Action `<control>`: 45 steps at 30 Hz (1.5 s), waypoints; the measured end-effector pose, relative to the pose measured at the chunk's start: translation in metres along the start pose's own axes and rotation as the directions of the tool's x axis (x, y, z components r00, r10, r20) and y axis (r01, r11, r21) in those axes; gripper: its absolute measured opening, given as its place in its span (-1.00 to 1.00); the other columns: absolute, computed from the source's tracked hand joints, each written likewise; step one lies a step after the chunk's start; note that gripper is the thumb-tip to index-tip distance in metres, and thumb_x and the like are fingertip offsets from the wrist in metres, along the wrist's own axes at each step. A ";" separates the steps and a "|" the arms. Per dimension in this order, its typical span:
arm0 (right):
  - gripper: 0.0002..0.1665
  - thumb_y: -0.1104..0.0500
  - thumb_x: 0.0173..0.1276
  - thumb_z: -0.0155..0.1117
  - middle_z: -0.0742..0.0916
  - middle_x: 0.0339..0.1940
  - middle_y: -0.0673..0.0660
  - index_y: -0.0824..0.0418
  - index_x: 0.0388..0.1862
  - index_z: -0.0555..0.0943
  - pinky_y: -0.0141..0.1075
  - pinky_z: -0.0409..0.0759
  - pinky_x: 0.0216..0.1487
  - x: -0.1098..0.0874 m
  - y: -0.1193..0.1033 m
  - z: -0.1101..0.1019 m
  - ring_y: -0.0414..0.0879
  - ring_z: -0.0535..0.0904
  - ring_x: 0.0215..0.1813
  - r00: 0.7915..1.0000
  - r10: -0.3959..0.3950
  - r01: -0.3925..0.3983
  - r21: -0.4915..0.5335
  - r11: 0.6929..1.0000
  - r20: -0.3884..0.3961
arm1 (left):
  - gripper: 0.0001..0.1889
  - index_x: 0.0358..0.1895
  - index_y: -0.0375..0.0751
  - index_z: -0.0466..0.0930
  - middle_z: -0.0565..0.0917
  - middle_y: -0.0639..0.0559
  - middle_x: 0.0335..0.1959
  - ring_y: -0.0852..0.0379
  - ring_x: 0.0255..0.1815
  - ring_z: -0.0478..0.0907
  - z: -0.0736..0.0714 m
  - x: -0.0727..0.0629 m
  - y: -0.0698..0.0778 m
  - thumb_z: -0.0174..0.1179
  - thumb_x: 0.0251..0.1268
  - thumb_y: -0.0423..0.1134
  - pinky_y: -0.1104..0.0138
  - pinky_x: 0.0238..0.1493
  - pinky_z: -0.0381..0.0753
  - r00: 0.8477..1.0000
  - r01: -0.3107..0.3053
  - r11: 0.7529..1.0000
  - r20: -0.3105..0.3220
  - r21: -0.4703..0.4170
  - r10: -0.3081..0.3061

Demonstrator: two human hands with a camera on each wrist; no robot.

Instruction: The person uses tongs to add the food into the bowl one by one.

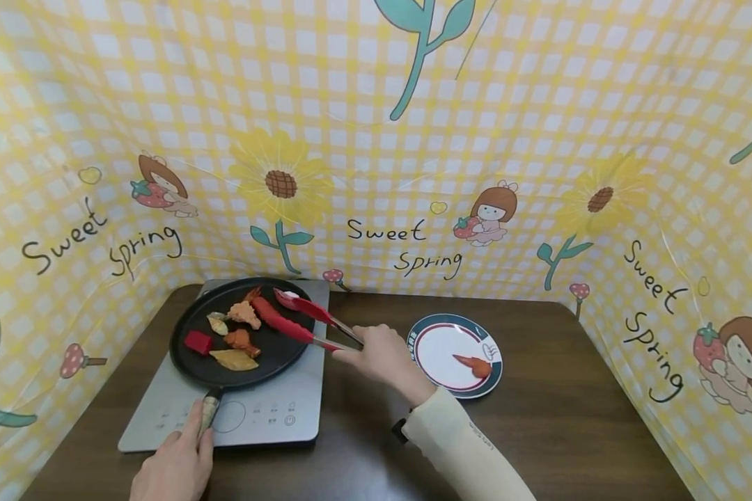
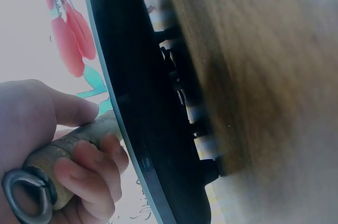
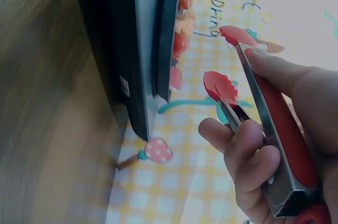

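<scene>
My left hand (image 1: 177, 460) grips the handle (image 2: 79, 142) of a round black frying pan (image 1: 274, 362), fingers curled round it. In my right hand (image 1: 385, 358) are red-tipped metal tongs (image 3: 277, 123), their two tips spread apart. In the head view those tips are over the right part of the pan; nothing shows between them in the right wrist view. The pan holds a red cube (image 1: 197, 342), an orange drumstick-shaped piece (image 1: 242, 341), a fried piece (image 1: 244, 314), a yellow leaf-shaped piece (image 1: 235, 359) and others. A pinkish-white piece (image 1: 290, 295) lies near the upper tip.
The pan sits on a silver induction cooker (image 1: 301, 410). Right of it, a white plate (image 1: 435, 348) with a dark rim bears an orange piece (image 1: 478, 366). A brown wooden table (image 1: 551, 417) is under everything, with a yellow checked cloth (image 1: 376, 160) hanging round it.
</scene>
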State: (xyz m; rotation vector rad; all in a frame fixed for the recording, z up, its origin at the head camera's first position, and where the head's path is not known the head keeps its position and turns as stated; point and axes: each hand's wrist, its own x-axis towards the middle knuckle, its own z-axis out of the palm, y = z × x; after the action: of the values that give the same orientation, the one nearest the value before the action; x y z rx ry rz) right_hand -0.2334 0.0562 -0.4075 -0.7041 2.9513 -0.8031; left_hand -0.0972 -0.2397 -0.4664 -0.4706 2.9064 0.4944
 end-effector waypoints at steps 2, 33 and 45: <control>-0.56 -0.30 0.19 0.27 0.40 -0.74 -0.06 0.04 -0.39 0.55 -0.36 0.27 -0.70 -0.005 0.005 -0.005 -0.21 0.33 -0.71 1.000 0.008 -0.008 -0.001 1.000 -0.001 | -0.38 0.40 -0.32 0.05 0.54 -0.30 -0.35 -0.27 -0.48 0.54 0.000 0.000 -0.001 -0.12 0.45 0.00 -0.10 -0.43 0.46 1.000 0.000 1.000 0.001 -0.002 0.000; -0.36 -0.21 0.08 0.42 0.73 -0.17 0.12 0.18 0.01 0.67 -0.07 0.54 -0.20 -0.108 0.111 -0.041 -0.03 0.63 -0.21 0.970 0.165 -0.188 -0.122 0.975 -0.177 | -0.38 0.40 -0.31 0.06 0.55 -0.34 -0.32 -0.27 -0.49 0.53 0.000 -0.002 -0.002 -0.06 0.44 -0.02 -0.11 -0.42 0.46 1.000 -0.013 1.000 -0.004 0.009 0.013; -0.36 -0.21 0.08 0.41 0.72 -0.24 0.26 0.06 0.11 0.64 -0.07 0.51 -0.26 -0.133 0.137 -0.054 0.01 0.63 -0.28 0.956 0.227 -0.253 -0.132 0.958 -0.188 | -0.38 0.40 -0.31 0.06 0.54 -0.35 -0.29 -0.29 -0.47 0.53 -0.001 -0.002 0.000 -0.08 0.44 -0.01 -0.11 -0.42 0.46 1.000 0.000 1.000 0.000 -0.009 0.000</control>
State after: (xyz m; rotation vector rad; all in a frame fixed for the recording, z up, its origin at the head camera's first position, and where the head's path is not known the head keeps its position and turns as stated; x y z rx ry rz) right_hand -0.1783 0.2436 -0.4411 -0.2785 3.1950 -0.6502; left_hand -0.0956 -0.2399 -0.4653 -0.4723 2.9048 0.5072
